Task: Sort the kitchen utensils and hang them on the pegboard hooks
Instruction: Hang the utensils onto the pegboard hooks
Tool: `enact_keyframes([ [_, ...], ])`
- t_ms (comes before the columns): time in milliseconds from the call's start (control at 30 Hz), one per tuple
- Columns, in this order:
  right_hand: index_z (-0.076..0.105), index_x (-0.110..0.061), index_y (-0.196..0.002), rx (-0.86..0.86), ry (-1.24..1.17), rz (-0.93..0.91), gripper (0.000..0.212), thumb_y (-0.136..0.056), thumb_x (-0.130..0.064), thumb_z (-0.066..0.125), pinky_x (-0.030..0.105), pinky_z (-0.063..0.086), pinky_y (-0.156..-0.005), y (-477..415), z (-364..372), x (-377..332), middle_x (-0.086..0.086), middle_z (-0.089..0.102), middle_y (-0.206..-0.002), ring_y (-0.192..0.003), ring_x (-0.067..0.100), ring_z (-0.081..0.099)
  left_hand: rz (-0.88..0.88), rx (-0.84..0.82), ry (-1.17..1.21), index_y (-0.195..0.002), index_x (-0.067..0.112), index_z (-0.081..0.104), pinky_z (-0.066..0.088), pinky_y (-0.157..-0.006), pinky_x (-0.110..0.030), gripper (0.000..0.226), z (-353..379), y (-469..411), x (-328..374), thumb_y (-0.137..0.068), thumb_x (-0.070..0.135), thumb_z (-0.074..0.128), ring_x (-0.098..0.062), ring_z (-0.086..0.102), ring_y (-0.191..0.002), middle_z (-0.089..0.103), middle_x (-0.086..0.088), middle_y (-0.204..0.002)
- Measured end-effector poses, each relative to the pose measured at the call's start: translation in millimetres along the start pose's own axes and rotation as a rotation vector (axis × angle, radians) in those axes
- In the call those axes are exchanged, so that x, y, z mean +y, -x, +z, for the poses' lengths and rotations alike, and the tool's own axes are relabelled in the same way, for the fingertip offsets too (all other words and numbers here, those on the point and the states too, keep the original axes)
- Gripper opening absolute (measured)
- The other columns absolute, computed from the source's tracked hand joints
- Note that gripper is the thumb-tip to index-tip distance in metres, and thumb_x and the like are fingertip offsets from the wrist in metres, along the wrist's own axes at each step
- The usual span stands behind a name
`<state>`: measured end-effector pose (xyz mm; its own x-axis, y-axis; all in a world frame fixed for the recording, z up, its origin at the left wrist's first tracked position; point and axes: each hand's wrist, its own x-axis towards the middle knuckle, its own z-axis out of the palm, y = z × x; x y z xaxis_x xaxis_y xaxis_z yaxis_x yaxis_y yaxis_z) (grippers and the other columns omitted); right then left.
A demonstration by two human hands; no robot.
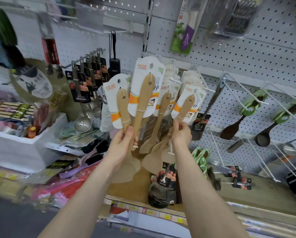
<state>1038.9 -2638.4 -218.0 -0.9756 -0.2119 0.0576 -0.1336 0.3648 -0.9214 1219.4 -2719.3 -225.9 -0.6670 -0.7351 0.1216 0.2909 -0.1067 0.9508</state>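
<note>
2 pale wooden spatulas [144,97] on white-and-orange paper cards stand handle-up in our left hand [121,143], whose fingers and thumb curl round their necks while the blades hang below the palm. Our right hand [180,133] is well apart from it and pinches a 3rd carded wooden spatula [186,107] by the neck, also handle-up and tilted slightly right. The top of that card sits near the tip of a white wire hook [210,90]; we cannot tell whether it is on the hook or only beside it. Between our 2 hands, a 4th wooden spatula [164,103] hangs at the front of a stack of the same cards on a neighbouring white hook [176,81]. All of this is in front of the white pegboard wall [246,54]. To the left, steel slotted skimmers [82,124] with black cards hang in a row from a metal hook. To the right, a black spatula [233,127] and a black ladle [264,137], each with a green card, hang from long white hooks
</note>
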Motion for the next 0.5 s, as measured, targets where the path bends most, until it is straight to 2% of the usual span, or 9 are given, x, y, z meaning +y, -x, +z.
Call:
enact_keyframes([
  [67,0.067,-0.012,-0.11,-0.004,0.087,0.016,0.028,-0.102,-0.03,0.048,0.033,0.042,-0.08,-5.8,1.0,1.9,0.012,0.069,-0.105,-0.103,0.032,0.061,0.013,-0.008,0.017,-0.103,0.006,0.061,0.044,-0.059,-0.015,0.041,-3.3,0.6,-0.5,-0.088,0.04,0.046,-0.006,0.05,-0.058,0.053,0.002,-0.066],
  [133,0.063,-0.011,-0.12,-0.057,0.227,0.038,0.029,-0.102,-0.026,0.048,0.036,0.043,-0.084,-9.2,-0.4,2.4,0.016,0.067,-0.118,-0.113,0.036,0.059,0.01,-0.022,0.039,-0.104,0.003,0.06,0.043,-0.058,-0.015,0.041,-5.8,1.1,-1.6,-0.089,0.039,0.045,-0.006,0.05,-0.057,0.052,0.001,-0.065],
  [200,0.059,-0.007,-0.125,-0.123,0.373,0.066,0.033,-0.1,-0.027,0.053,0.038,0.046,-0.089,-5.3,-3.3,-0.6,0.018,0.064,-0.124,-0.117,0.037,0.058,-0.007,-0.034,0.044,-0.104,0.004,0.061,0.044,-0.059,-0.015,0.04,-6.9,1.9,-4.3,-0.089,0.038,0.045,-0.005,0.05,-0.057,0.054,0.001,-0.066],
  [267,0.062,-0.009,-0.118,-0.13,0.388,0.044,0.027,-0.097,-0.025,0.059,0.034,0.044,-0.084,7.0,-5.0,-8.1,0.013,0.066,-0.118,-0.111,0.032,0.06,-0.021,-0.043,0.036,-0.104,0.007,0.063,0.046,-0.063,-0.017,0.04,-6.8,3.2,-8.4,-0.089,0.039,0.045,-0.006,0.051,-0.061,0.057,0.003,-0.068],
  [333,0.067,-0.016,-0.103,-0.183,0.188,-0.032,0.013,-0.095,-0.022,0.06,0.03,0.043,-0.076,21.6,-4.7,-16.2,0.004,0.068,-0.098,-0.091,0.023,0.061,-0.046,-0.048,0.025,-0.105,0.009,0.063,0.047,-0.068,-0.019,0.042,-6.1,5.0,-11.4,-0.088,0.042,0.046,-0.007,0.052,-0.064,0.059,0.005,-0.07],
  [400,0.069,-0.017,-0.093,-0.311,-0.179,-0.035,0.011,-0.096,-0.022,0.06,0.03,0.046,-0.062,41.9,-6.3,-30.3,0.001,0.068,-0.08,-0.07,0.016,0.058,-0.074,-0.04,0.016,-0.107,0.008,0.062,0.048,-0.069,-0.019,0.046,-5.4,5.5,-13.4,-0.086,0.046,0.047,-0.008,0.053,-0.064,0.061,0.007,-0.07],
  [467,0.069,-0.016,-0.092,-0.38,-0.452,-0.044,0.019,-0.101,-0.025,0.055,0.024,0.045,-0.053,57.3,-10.8,-44.6,0.001,0.068,-0.078,-0.066,0.012,0.058,-0.088,-0.036,0.024,-0.108,0.007,0.061,0.047,-0.069,-0.02,0.049,-4.3,5.9,-15.3,-0.084,0.048,0.048,-0.008,0.054,-0.063,0.062,0.007,-0.069],
  [500,0.069,-0.016,-0.094,-0.395,-0.504,-0.072,0.023,-0.102,-0.028,0.052,0.022,0.045,-0.052,62.8,-12.8,-50.5,0.0,0.069,-0.08,-0.068,0.011,0.059,-0.09,-0.043,0.037,-0.108,0.007,0.061,0.047,-0.069,-0.022,0.048,-4.0,6.6,-16.5,-0.084,0.047,0.049,-0.009,0.054,-0.064,0.062,0.006,-0.069],
])
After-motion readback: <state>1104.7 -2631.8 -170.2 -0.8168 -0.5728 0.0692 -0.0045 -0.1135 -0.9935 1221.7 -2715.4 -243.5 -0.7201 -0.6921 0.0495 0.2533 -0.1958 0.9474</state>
